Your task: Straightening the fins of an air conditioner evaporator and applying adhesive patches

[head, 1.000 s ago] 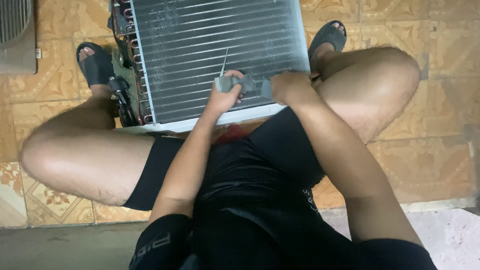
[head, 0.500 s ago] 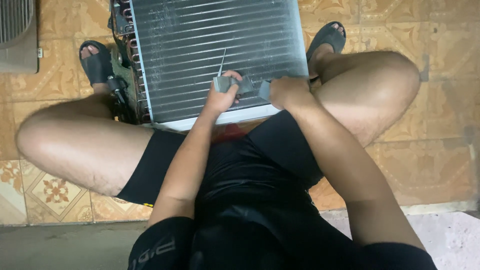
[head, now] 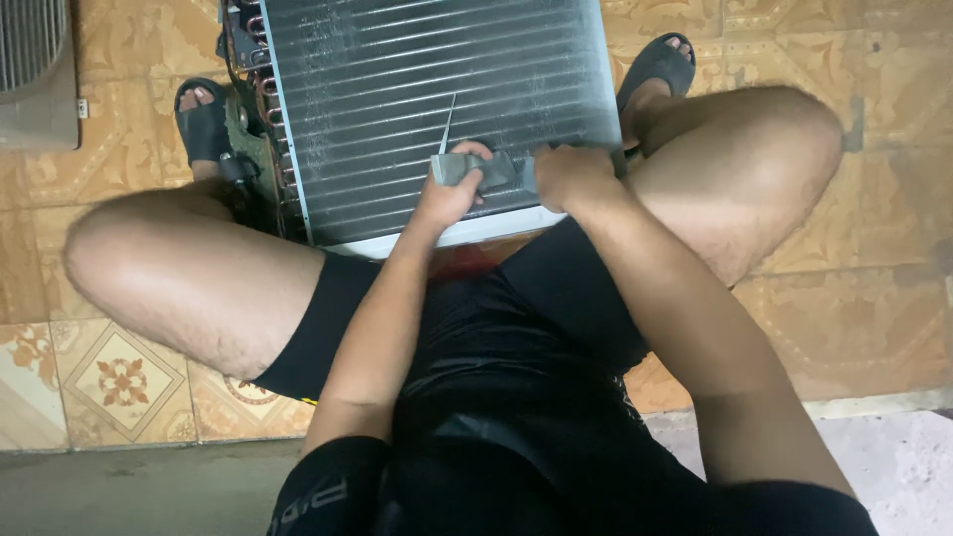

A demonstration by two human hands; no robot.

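Little has shifted since earlier: left hand [head: 449, 195] and right hand [head: 568, 177] stay closed on a gray comb-like tool [head: 483, 169], probably stiff, against the fragile finned coil [head: 437, 99] between the knees.

Grey flat tool [head: 476, 171] lies against finned coil [head: 427, 89].

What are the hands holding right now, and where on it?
Both hands grip a flat grey tool against the finned coil: the left hand at its left end, the right hand at its right end. A thin blade sticks up from it.
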